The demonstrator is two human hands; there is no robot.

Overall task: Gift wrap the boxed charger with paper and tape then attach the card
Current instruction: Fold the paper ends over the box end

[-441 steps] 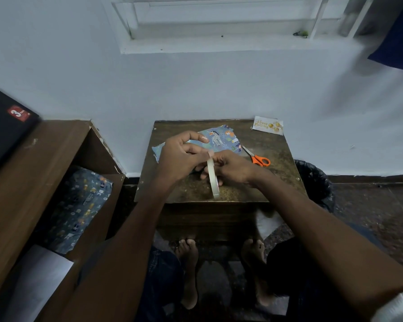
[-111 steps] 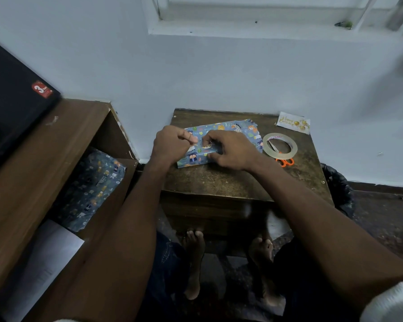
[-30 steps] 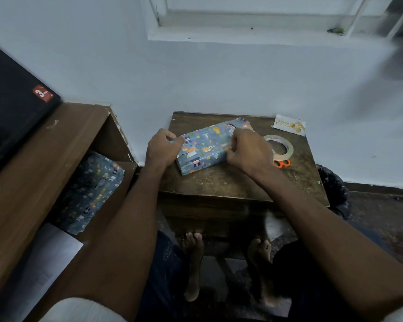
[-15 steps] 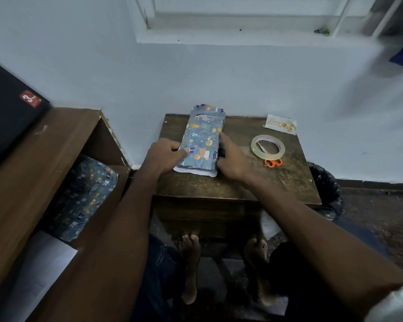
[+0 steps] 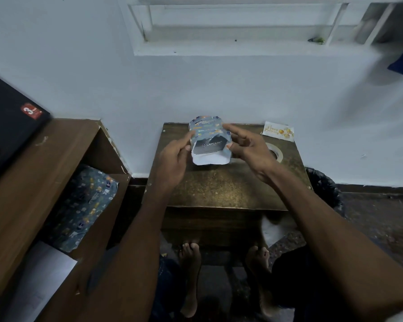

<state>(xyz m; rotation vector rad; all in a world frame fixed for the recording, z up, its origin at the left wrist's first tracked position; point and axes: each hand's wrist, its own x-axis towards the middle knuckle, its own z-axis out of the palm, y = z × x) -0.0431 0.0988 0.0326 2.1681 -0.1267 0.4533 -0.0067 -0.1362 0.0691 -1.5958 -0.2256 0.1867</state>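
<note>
The boxed charger [image 5: 208, 148], half wrapped in blue patterned paper [image 5: 204, 130], is tipped up above the small wooden table [image 5: 219, 184], its open end facing me. The dark box end with white lettering shows inside the loose paper flaps. My left hand [image 5: 175, 159] holds the left side of the parcel, thumb on the paper edge. My right hand [image 5: 247, 147] holds the right side, index finger stretched along the top. The tape roll [image 5: 276, 153] lies partly hidden behind my right hand. The birthday card [image 5: 279, 131] lies at the table's far right corner.
A wooden shelf unit [image 5: 44, 163] stands at the left with a roll of the same wrapping paper [image 5: 86, 205] inside and a dark box [image 5: 7, 126] on top. A black bin [image 5: 323, 187] sits right of the table. My bare feet [image 5: 191, 263] are under the table.
The parcel went from lying flat, lengthwise on the table, to being lifted and tipped with its open end toward me. Both hands moved up to its sides. The scissors are now hidden.
</note>
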